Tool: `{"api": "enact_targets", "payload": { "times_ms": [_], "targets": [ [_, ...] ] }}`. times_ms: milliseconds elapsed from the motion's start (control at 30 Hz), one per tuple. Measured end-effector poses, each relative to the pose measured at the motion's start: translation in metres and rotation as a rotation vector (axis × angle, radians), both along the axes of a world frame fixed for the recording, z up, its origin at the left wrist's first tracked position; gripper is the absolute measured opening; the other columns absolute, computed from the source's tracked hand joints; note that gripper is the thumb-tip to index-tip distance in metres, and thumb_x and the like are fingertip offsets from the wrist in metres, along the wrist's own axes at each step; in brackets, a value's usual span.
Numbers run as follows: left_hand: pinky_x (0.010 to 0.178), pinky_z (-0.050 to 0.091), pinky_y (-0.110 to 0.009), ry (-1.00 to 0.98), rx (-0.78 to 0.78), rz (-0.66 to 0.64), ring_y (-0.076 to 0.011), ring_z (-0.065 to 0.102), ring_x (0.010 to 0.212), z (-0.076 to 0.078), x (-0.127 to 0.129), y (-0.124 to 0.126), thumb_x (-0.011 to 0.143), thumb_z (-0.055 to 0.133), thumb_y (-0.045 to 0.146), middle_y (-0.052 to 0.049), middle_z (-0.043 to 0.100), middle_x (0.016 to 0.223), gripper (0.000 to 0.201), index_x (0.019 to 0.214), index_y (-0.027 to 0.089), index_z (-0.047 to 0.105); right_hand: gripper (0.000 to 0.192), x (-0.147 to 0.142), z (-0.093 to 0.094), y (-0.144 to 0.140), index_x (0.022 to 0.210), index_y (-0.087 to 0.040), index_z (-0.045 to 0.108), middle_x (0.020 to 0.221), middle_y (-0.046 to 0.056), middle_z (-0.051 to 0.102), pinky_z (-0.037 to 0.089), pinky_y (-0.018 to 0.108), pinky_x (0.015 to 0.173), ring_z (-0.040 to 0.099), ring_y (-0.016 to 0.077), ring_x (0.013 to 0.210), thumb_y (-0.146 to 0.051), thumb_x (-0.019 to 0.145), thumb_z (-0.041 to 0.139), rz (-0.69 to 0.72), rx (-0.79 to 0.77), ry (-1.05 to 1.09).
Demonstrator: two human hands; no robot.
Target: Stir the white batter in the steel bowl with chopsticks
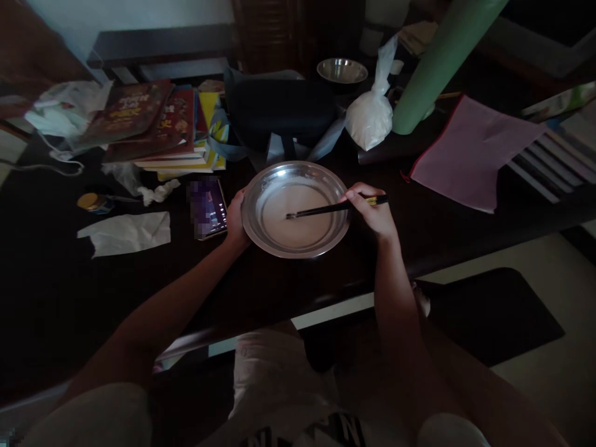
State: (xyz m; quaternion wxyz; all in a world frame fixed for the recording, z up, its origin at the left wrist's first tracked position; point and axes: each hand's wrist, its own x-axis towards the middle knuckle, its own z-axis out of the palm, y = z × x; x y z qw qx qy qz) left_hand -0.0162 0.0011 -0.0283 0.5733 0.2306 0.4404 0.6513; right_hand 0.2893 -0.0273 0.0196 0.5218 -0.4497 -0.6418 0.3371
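Nearest to us our two bare forearms run up from the bottom edge and converge on a steel plate [295, 208], which sits on the dark table [69, 298] just past its near edge; our left hand [235, 218] curls against the plate's left rim, fingers together and pressed to the metal; our right hand [372, 211] hangs over the right rim, wrist bent, fingers pinched shut on a pair of black chopsticks [333, 208], whose tips reach to the middle of the plate, over a pale whitish layer that covers its bottom; whether the tips touch that layer we cannot tell. Just left of the plate lies a phone [207, 207] with its screen lit, and further left a crumpled white tissue [125, 233] and a small yellow-lidded jar [93, 202]. Beyond these a stack of books [158, 127] rests at the left; a dark bag [279, 112] stands behind the plate; a knotted plastic bag of white powder [370, 118] sits beside a green roll [442, 62]; a pink folder [470, 152] lies to the right; a steel bowl [342, 70] stands farthest back. The room is dim.
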Motion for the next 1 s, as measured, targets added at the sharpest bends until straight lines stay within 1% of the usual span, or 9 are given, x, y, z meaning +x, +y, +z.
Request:
{"api": "enact_targets", "payload": {
  "times_ms": [100,167,300,467,600,700,767,900,1000],
  "targets": [
    [0.091,0.059,-0.028,0.009,-0.001,0.01,-0.0171,0.074,0.091,-0.003,-0.001,0.002,0.103,0.057,0.029,-0.002,0.079,0.09,0.022,0.093,0.022,0.075,0.044,0.001,0.0,0.0,0.072,-0.027,0.076,0.073,-0.001,0.074,0.056,0.035,0.076,0.07,0.0168,0.074,-0.067,0.09,0.074,-0.067,0.039,0.039],
    [0.093,0.058,-0.029,0.03,-0.005,0.025,-0.0175,0.074,0.092,-0.005,-0.002,0.003,0.103,0.057,0.028,-0.001,0.079,0.092,0.021,0.093,0.023,0.075,0.043,0.002,0.0,-0.001,0.073,-0.027,0.075,0.07,-0.002,0.072,0.056,0.035,0.074,0.07,0.0168,0.072,-0.067,0.09,0.073,-0.105,0.022,0.079],
    [0.096,0.058,-0.031,0.03,-0.026,0.026,-0.0165,0.073,0.09,-0.001,-0.001,0.003,0.106,0.052,0.024,-0.001,0.079,0.093,0.026,0.093,0.022,0.074,0.047,0.002,-0.001,-0.001,0.072,-0.027,0.074,0.073,-0.001,0.073,0.058,0.036,0.076,0.071,0.0179,0.075,-0.072,0.088,0.073,-0.014,-0.022,0.002],
    [0.09,0.06,-0.028,0.002,-0.03,0.04,-0.0153,0.073,0.088,0.007,0.004,-0.002,0.107,0.047,0.02,0.0,0.079,0.088,0.032,0.09,0.022,0.074,0.046,0.002,0.0,-0.001,0.072,-0.028,0.074,0.07,-0.001,0.072,0.058,0.036,0.074,0.07,0.0177,0.072,-0.072,0.088,0.073,-0.111,0.001,0.065],
    [0.091,0.059,-0.029,-0.018,-0.011,0.029,-0.0155,0.073,0.087,0.003,0.003,-0.001,0.106,0.052,0.024,-0.002,0.079,0.091,0.027,0.091,0.021,0.075,0.047,0.001,0.002,-0.002,0.071,-0.028,0.075,0.07,-0.001,0.073,0.059,0.036,0.075,0.071,0.0181,0.074,-0.074,0.085,0.074,-0.014,-0.028,0.02],
    [0.093,0.057,-0.029,-0.007,0.011,0.005,-0.0165,0.073,0.09,-0.002,0.001,0.002,0.103,0.059,0.03,-0.002,0.078,0.094,0.021,0.093,0.022,0.075,0.048,0.002,0.001,-0.001,0.072,-0.029,0.076,0.073,-0.001,0.075,0.059,0.036,0.077,0.072,0.0182,0.076,-0.074,0.086,0.073,-0.074,-0.002,0.019],
    [0.094,0.057,-0.029,0.005,0.006,0.022,-0.0164,0.073,0.091,-0.003,0.0,0.003,0.103,0.059,0.029,-0.002,0.078,0.094,0.02,0.092,0.022,0.074,0.047,0.003,0.001,-0.001,0.072,-0.028,0.075,0.071,-0.001,0.074,0.059,0.036,0.075,0.071,0.018,0.074,-0.073,0.086,0.073,-0.121,-0.017,0.062],
    [0.094,0.057,-0.029,0.016,0.001,0.039,-0.0163,0.072,0.09,-0.003,0.001,0.002,0.103,0.055,0.026,-0.001,0.078,0.092,0.023,0.091,0.022,0.074,0.047,0.003,0.001,-0.001,0.07,-0.028,0.074,0.071,-0.001,0.074,0.059,0.036,0.075,0.071,0.0181,0.073,-0.072,0.086,0.075,-0.025,-0.039,0.036],
    [0.093,0.057,-0.029,0.029,-0.002,0.035,-0.0176,0.073,0.091,-0.003,0.001,0.003,0.102,0.059,0.03,-0.001,0.077,0.09,0.018,0.092,0.023,0.073,0.049,0.002,0.001,-0.001,0.07,-0.027,0.075,0.073,-0.001,0.075,0.058,0.036,0.076,0.072,0.0187,0.076,-0.073,0.086,0.074,-0.069,0.007,0.018]
  ]
}}
